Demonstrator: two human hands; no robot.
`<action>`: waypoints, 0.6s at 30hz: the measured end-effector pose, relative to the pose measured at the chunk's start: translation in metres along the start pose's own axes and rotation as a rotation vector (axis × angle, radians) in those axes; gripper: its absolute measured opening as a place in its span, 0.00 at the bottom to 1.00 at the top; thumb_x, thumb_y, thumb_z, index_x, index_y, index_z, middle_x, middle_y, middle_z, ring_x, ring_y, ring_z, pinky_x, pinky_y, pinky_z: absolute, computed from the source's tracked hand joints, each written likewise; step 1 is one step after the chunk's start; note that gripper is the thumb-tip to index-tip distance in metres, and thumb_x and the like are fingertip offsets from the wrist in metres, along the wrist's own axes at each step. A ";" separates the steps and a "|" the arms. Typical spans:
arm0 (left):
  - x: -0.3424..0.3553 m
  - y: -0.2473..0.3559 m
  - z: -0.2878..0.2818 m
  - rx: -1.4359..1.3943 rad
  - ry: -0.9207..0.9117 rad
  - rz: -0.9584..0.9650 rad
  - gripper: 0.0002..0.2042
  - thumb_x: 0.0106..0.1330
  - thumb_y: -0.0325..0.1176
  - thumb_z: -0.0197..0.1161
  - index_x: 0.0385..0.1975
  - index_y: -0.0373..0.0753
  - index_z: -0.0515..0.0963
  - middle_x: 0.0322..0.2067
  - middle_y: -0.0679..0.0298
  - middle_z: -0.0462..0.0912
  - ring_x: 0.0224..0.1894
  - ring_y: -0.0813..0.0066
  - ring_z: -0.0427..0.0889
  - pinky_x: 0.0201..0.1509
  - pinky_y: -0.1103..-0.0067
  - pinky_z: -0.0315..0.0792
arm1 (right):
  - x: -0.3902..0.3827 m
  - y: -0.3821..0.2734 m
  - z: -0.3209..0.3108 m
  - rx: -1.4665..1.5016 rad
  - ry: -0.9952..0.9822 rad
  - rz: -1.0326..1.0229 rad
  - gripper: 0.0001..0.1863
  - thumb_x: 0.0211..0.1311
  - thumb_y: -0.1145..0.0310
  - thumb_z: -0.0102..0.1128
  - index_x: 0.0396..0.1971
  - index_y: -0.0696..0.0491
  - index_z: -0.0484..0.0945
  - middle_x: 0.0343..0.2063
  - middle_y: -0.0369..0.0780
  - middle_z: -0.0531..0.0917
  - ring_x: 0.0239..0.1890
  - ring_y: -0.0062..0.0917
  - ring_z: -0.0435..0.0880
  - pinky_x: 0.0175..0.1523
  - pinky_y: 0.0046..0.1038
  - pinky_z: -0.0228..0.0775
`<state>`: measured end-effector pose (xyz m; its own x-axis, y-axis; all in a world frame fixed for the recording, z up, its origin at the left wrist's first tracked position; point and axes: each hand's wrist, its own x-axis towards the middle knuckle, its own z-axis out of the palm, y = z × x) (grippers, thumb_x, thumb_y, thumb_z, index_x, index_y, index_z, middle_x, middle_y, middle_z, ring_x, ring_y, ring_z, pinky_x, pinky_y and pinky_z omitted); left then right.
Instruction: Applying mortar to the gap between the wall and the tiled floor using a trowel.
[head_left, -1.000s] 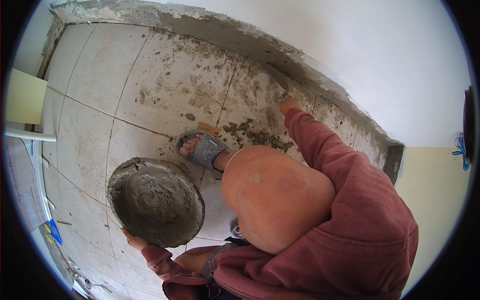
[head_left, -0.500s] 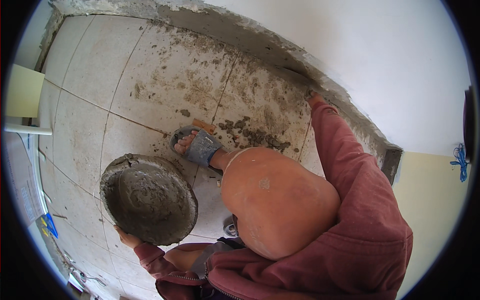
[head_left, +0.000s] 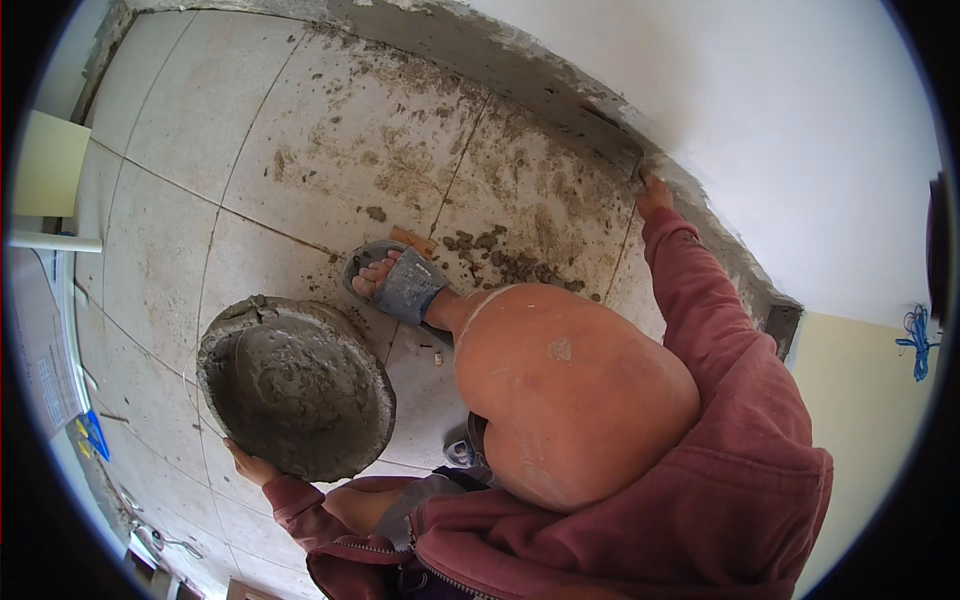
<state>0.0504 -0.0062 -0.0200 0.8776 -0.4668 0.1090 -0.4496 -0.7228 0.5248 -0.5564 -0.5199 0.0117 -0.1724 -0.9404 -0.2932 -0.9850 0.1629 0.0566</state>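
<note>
A round, mortar-crusted basin (head_left: 375, 375) stands tilted on the floor at my left, with wet grey mortar (head_left: 300, 370) inside. My left hand (head_left: 252, 464) grips its near rim, fingers closed on the edge. At the far right, my right hand (head_left: 655, 194) is closed round a trowel (head_left: 640, 172) against the low band of grey mortar (head_left: 560, 95) at the wall's foot. Most of the trowel is hidden by the hand or blends into the mortar.
My sandalled foot (head_left: 405, 285) is on the tiles beside a small brown piece (head_left: 412, 241) and crumbled mortar lumps (head_left: 525, 268). Smears of mortar cover the tiles (head_left: 370, 160) along the wall. Blue cord (head_left: 915, 342) hangs at the far right.
My right hand has moved slightly right and nearer along the wall base, rising a little against the band. My left hand stays on the basin rim. The view has shifted slightly.
</note>
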 end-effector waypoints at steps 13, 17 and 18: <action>0.002 -0.020 0.001 0.006 -0.004 -0.043 0.18 0.65 0.31 0.41 0.54 0.34 0.59 0.42 0.45 0.72 0.39 0.54 0.75 0.43 0.70 0.70 | 0.012 -0.023 0.031 -0.039 -0.067 0.054 0.21 0.52 0.59 0.47 0.46 0.49 0.69 0.43 0.50 0.73 0.47 0.43 0.70 0.51 0.37 0.61; 0.001 -0.031 0.002 -0.040 -0.051 -0.101 0.18 0.65 0.31 0.40 0.54 0.35 0.59 0.42 0.44 0.72 0.40 0.53 0.75 0.43 0.70 0.70 | 0.004 0.042 0.009 -0.136 -0.113 0.205 0.21 0.51 0.57 0.49 0.47 0.44 0.69 0.44 0.47 0.73 0.48 0.40 0.71 0.51 0.36 0.61; 0.004 -0.030 0.006 -0.207 -0.092 -0.231 0.18 0.65 0.30 0.40 0.54 0.34 0.59 0.42 0.44 0.72 0.39 0.52 0.75 0.43 0.70 0.70 | 0.002 0.064 0.007 -0.196 -0.134 0.269 0.21 0.52 0.57 0.49 0.48 0.42 0.68 0.47 0.45 0.72 0.50 0.37 0.70 0.51 0.36 0.61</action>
<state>0.0663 0.0107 -0.0406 0.9297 -0.3531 -0.1049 -0.1884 -0.7005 0.6884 -0.6194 -0.5094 0.0076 -0.4371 -0.8220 -0.3651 -0.8869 0.3264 0.3268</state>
